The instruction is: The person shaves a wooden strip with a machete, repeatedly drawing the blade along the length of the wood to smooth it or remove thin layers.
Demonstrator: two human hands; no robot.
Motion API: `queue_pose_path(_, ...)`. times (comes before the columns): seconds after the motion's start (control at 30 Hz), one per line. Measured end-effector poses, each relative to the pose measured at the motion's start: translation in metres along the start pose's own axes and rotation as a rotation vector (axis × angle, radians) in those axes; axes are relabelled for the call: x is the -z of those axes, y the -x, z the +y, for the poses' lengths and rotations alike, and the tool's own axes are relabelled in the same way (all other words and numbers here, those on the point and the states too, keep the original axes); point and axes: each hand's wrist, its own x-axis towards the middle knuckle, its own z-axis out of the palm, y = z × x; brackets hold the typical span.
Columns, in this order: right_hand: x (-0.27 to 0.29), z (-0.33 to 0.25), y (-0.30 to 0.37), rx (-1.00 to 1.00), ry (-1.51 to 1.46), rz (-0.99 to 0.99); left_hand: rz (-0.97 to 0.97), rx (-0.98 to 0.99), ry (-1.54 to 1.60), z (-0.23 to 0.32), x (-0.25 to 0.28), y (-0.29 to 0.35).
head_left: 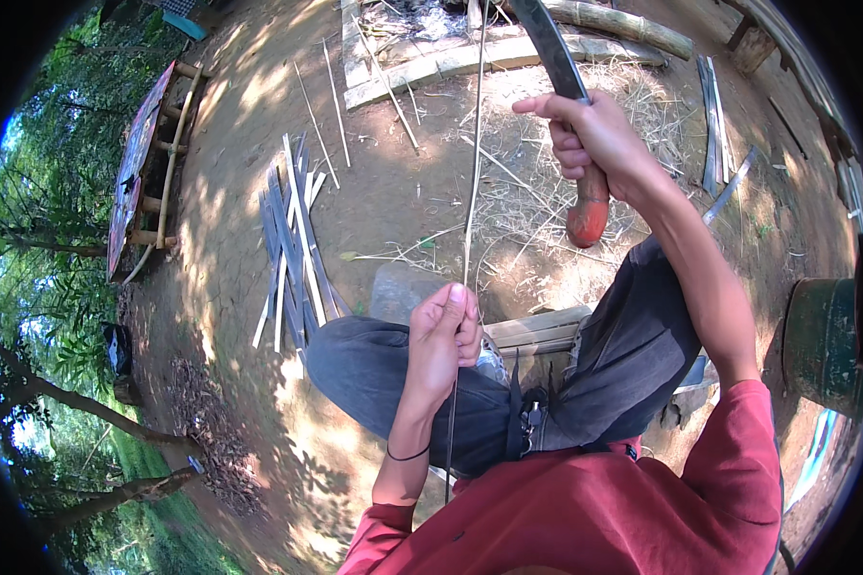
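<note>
Spreading along the left edge, leafy trees (pixel 53 211) border the bare dirt ground (pixel 230 125), which is patched with sun and shade. Just right of them stands a low platform (pixel 142 163) edged with bamboo poles. Farther right, a loose pile of flat strips (pixel 292 240), some dark and some pale, lies on the dirt beyond the left knee (pixel 355 369), its pieces crossing at different angles. A few thin sticks (pixel 335 103) are scattered above that pile, near a pale kerb (pixel 441 69). Near the middle, the left hand (pixel 441 335), with a dark band (pixel 408 454) around its wrist, is closed around a long thin strip (pixel 475 182), thumb uppermost. That strip runs from the upper edge down through the fist and over the lap. To its right, pale shavings (pixel 547 163) litter the ground. Above them, the right hand (pixel 604 139) grasps the handle of a long curved knife (pixel 553 53), its index finger stretched out leftward toward the strip and the others curled. The blade rises past the upper edge, apart from the strip where both show; the handle ends in a red knob. Beyond the right forearm lies another bundle of strips (pixel 712 125), and at the far right sits a green drum (pixel 820 335).
</note>
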Motion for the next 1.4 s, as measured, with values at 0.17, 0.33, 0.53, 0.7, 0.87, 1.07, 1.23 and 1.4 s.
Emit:
queue_pose_path(0.17, -0.029, 0.031, 0.024, 0.299, 0.811, -0.065, 0.066, -0.065, -0.051, 0.02, 0.001, -0.013)
queue_pose_path(0.33, -0.055, 0.043, 0.056, 0.369, 1.145, -0.175, 0.109, -0.095, -0.03, 0.026, -0.005, -0.017)
queue_pose_path(0.53, -0.05, 0.065, 0.041, 0.467, 1.325, -0.069, 0.289, -0.172, -0.166, 0.01, -0.01, -0.022)
queue_pose_path(0.7, -0.05, 0.08, 0.016, 0.549, 1.403, 0.028, 0.338, -0.207, -0.253, 0.005, -0.003, -0.034)
queue_pose_path(0.87, 0.012, 0.044, -0.069, 0.293, 1.201, 0.383, 0.215, -0.04, -0.199, -0.011, 0.008, -0.012)
queue_pose_path(1.07, 0.023, 0.014, -0.033, 0.397, 0.866, 0.432, 0.211, -0.126, -0.136, -0.008, 0.011, -0.02)
queue_pose_path(1.23, -0.043, 0.032, 0.016, 0.393, 1.064, -0.006, 0.285, -0.241, -0.294, -0.005, 0.005, -0.035)
queue_pose_path(1.4, -0.052, 0.053, 0.04, 0.393, 1.318, -0.099, 0.169, -0.164, -0.087, 0.007, -0.005, -0.038)
